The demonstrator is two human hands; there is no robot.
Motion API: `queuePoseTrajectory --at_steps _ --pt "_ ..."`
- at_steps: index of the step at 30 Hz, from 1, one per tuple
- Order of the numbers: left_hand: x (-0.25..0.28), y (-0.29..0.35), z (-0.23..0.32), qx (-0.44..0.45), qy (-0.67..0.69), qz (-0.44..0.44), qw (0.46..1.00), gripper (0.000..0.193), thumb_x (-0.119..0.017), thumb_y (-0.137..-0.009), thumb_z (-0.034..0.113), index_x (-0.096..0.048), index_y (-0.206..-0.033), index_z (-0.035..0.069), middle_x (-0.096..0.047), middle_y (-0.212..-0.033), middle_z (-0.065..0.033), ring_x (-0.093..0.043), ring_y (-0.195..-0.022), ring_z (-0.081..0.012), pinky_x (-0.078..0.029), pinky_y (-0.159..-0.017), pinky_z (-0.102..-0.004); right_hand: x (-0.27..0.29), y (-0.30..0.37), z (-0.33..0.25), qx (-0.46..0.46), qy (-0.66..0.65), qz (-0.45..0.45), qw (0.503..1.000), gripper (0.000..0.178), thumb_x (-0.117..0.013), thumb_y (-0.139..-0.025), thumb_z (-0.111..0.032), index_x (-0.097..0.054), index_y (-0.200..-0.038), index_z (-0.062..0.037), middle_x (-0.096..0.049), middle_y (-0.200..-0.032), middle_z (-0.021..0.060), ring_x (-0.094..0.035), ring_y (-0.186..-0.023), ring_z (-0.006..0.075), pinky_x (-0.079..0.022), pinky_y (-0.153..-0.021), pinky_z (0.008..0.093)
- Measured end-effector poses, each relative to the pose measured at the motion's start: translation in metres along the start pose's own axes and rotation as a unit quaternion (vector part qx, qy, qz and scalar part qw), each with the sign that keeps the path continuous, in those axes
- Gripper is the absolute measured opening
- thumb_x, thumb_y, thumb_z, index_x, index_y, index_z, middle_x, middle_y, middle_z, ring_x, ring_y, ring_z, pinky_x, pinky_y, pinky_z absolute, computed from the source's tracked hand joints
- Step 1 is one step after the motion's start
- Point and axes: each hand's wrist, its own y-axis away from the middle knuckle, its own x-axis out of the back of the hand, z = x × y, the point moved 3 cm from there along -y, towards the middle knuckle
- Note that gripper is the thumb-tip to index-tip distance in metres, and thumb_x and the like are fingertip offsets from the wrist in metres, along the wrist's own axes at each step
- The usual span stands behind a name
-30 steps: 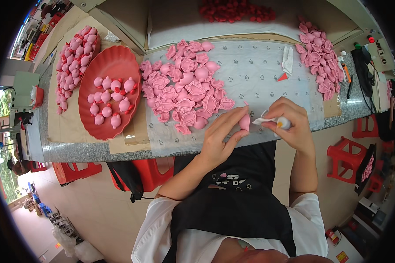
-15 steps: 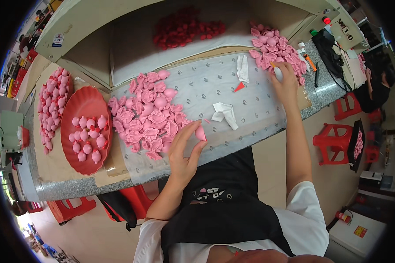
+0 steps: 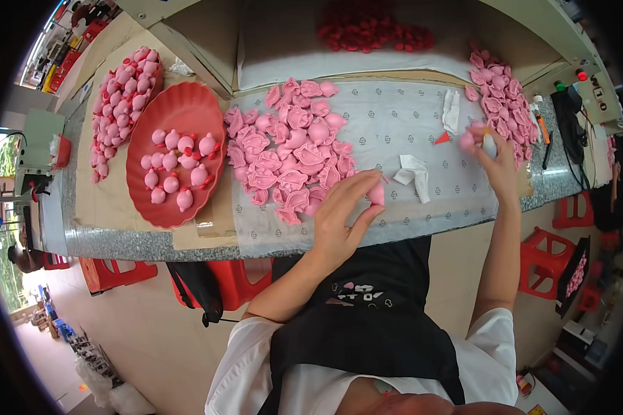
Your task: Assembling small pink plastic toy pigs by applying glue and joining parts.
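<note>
Left-hand grip [image 3: 339,214], thumb and fingers curved, pinches a smooth, rounded pink piece [image 3: 376,194] near the frame's centre. Right-hand grip [image 3: 500,166], extended toward the right, clasps a small white yellow-tipped bottle [image 3: 489,145], a blurred pink piece [image 3: 469,139] at its fingertips. Ruffled pink pieces [image 3: 293,180] lie heaped left of centre.

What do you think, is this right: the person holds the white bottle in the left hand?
No, it isn't in the left hand: the head view shows the person's right hand holding the white bottle.
</note>
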Motion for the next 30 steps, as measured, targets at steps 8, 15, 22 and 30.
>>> queuePoseTrajectory --at_steps 8,15,22,30 --pt "-0.013 0.013 -0.008 0.147 0.344 -0.045 0.926 0.035 -0.053 -0.076 0.009 -0.044 -0.107 -0.005 -0.048 -0.108 -0.0169 -0.046 -0.101 -0.0238 -0.034 -0.086 -0.0322 -0.006 0.03 -0.001 0.011 0.051 -0.039 0.998 0.02 -0.055 -0.069 -0.006 -0.054 -0.087 0.0012 -0.054 -0.077 0.008 -0.052 -0.075 0.0184 -0.039 -0.069 0.0261" --pt "-0.023 0.016 -0.012 0.309 0.604 -0.057 0.732 0.041 -0.048 -0.081 0.021 -0.038 -0.112 -0.003 -0.046 -0.107 -0.0214 -0.046 -0.101 -0.0243 -0.037 -0.087 -0.0348 -0.018 0.04 -0.02 0.028 0.067 0.02 0.997 0.023 -0.059 -0.065 -0.004 -0.055 -0.087 0.0009 -0.054 -0.083 0.0094 -0.053 -0.078 0.0215 -0.039 -0.07 0.0263" --pt "-0.032 0.02 -0.007 0.343 0.639 -0.108 0.68 0.042 -0.047 -0.082 0.021 -0.036 -0.115 -0.002 -0.046 -0.108 -0.0165 -0.047 -0.098 -0.0204 -0.037 -0.086 -0.0333 -0.026 0.074 -0.092 0.069 -0.193 -0.069 0.976 0.032 -0.067 -0.058 -0.004 -0.058 -0.088 -0.0016 -0.053 -0.087 0.0085 -0.051 -0.074 0.0151 -0.039 -0.062 0.0223" --pt "-0.028 0.021 -0.006 0.325 0.591 -0.127 0.727 0.041 -0.05 -0.081 0.018 -0.037 -0.116 0.001 -0.047 -0.107 -0.0087 -0.045 -0.1 -0.0149 -0.037 -0.085 -0.0309 -0.046 0.081 -0.109 0.141 -0.115 -0.08 0.98 0.034 -0.072 -0.054 -0.007 -0.06 -0.086 -0.0022 -0.05 -0.09 0.0102 -0.05 -0.078 0.0171 -0.04 -0.06 0.024"
